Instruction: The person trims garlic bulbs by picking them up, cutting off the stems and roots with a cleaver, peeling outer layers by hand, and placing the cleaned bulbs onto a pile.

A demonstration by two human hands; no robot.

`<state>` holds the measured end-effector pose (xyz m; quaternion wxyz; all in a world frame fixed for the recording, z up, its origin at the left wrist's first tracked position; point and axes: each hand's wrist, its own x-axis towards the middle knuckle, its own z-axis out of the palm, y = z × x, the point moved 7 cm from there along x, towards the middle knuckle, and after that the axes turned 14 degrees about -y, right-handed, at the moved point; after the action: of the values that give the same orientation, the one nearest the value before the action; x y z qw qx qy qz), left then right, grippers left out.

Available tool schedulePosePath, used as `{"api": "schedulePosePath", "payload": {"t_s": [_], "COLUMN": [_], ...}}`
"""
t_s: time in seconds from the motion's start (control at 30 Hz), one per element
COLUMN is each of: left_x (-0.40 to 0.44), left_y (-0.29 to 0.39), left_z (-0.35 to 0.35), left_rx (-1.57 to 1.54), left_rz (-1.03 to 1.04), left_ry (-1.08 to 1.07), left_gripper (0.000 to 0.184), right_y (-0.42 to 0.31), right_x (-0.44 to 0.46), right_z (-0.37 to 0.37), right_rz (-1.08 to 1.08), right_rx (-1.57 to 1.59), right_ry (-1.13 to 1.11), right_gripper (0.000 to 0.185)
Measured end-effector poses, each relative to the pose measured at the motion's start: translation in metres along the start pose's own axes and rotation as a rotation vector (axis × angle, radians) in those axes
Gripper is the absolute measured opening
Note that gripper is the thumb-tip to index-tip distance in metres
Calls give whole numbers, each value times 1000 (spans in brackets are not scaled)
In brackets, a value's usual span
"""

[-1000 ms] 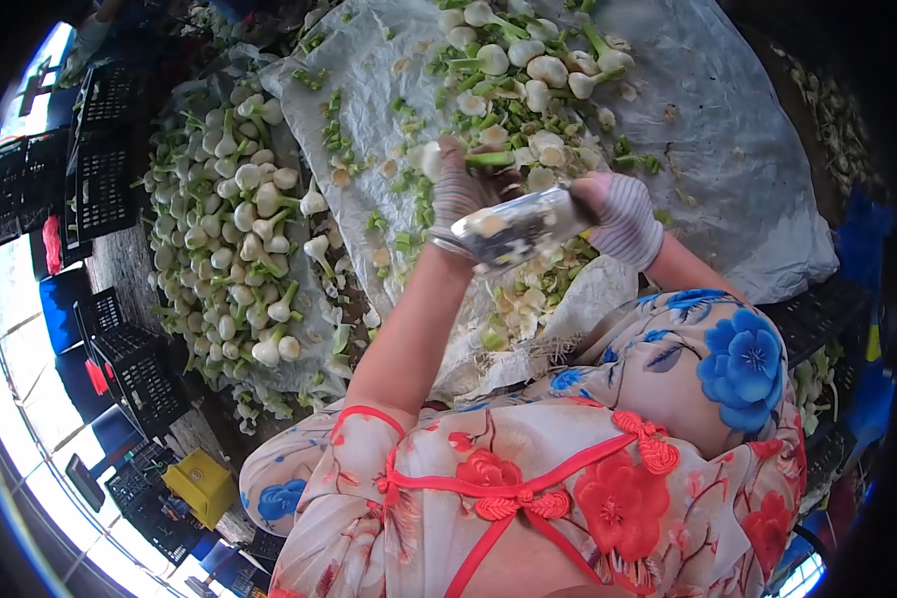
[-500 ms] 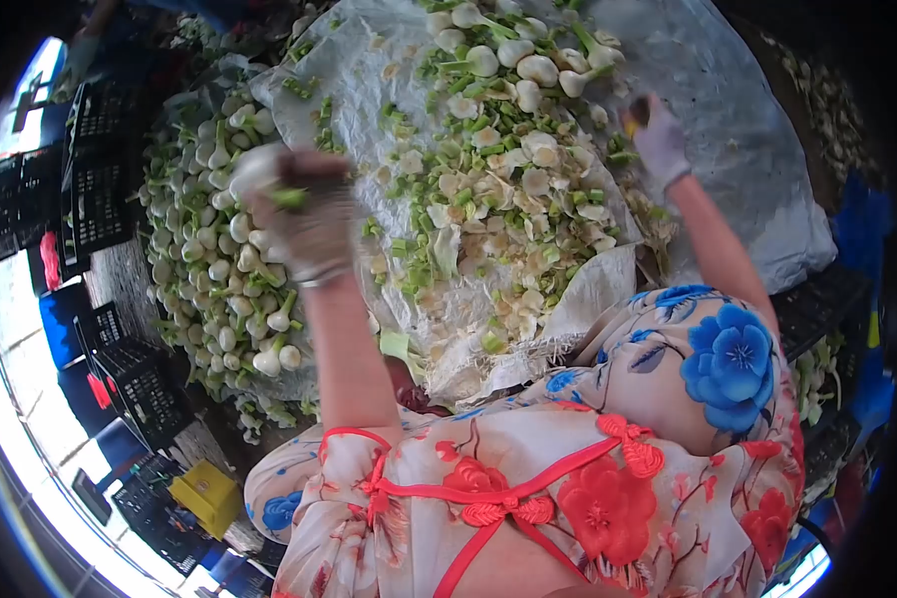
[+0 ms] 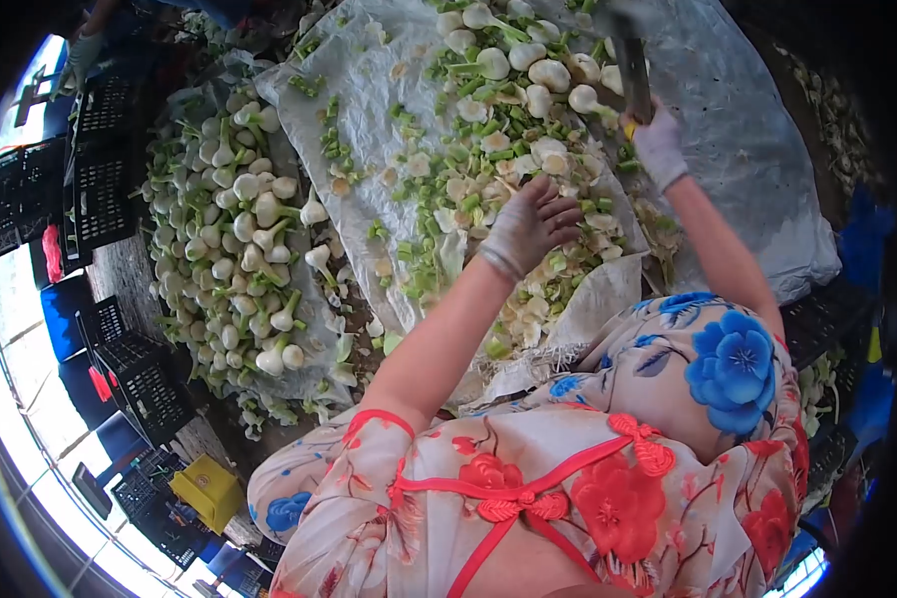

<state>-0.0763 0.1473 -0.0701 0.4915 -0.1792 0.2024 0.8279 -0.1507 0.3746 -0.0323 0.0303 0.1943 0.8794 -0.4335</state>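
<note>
My left hand [image 3: 531, 225], in a whitish glove with bare fingertips, is over the trimmings with its fingers apart and nothing in it. Beneath it lie cut green stem pieces and papery root ends [image 3: 513, 309] on a white plastic sheet [image 3: 359, 130]. My gloved right hand [image 3: 658, 148] is closed around the handle of a knife [image 3: 631, 65], whose broad blade points up and away and is partly blurred. Left of the blade, untrimmed garlic bulbs [image 3: 551, 75] lie in a loose heap. A large pile of trimmed garlic bulbs [image 3: 234, 239] spreads on the left.
Black plastic crates [image 3: 105, 159] stand at the far left, with a yellow container [image 3: 207, 495] below them. A grey plastic sheet [image 3: 738, 149] covers the right side. Another person's gloved hand [image 3: 82, 55] shows at the upper left.
My left hand let go of a garlic bulb over the left pile and moved right to above the trimmings. My right hand stayed nearly in place, its knife now showing more clearly.
</note>
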Motion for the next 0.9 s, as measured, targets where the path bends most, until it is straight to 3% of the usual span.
{"api": "schedulePosePath", "payload": {"t_s": [0.13,0.27,0.33,0.37,0.43,0.47,0.53,0.57,0.6,0.63,0.7,0.77,0.8,0.83,0.87,0.9], "left_x": [33,23,19,16,4,1,-6,-16,-12,-25,-37,-42,-27,-17,-21,-24], "left_y": [-3,11,15,18,27,33,48,61,63,74,88,98,92,75,70,57], "left_z": [2,-2,-9,-10,-1,6,9,21,20,43,54,66,60,55,51,47], "left_rx": [-69,202,265,347,540,635,945,1286,1223,1362,1519,1681,1487,1269,1267,981], "left_rz": [19,74,113,143,200,231,397,568,516,443,510,559,298,50,54,110], "left_ry": [57,97,85,103,252,220,293,373,344,372,500,592,341,95,90,-53], "left_gripper": [60,57,50,46,41,41,32,29,31,33,33,33,32,33,33,34], "right_y": [-5,22,-15,-15,-8,-10,5,15,9,26,17,-39,-45,-58,-72,-77], "right_x": [-49,-19,-9,5,28,38,49,57,53,60,40,-12,-31,-54,-73,-80], "right_z": [25,9,0,10,25,46,71,77,73,75,65,51,53,57,57,62], "right_rz": [-184,-221,-378,-192,-204,-234,20,-150,-236,-265,-218,-362,-368,-528,-685,-562], "right_rx": [93,5,-318,-322,-325,-326,-319,-169,-44,10,66,19,16,160,303,355], "right_ry": [-72,21,53,-153,-252,-365,-592,-510,-473,-409,-406,-396,-403,-469,-527,-633], "right_gripper": [28,27,32,37,40,43,38,36,39,39,36,40,40,41,41,39]}}
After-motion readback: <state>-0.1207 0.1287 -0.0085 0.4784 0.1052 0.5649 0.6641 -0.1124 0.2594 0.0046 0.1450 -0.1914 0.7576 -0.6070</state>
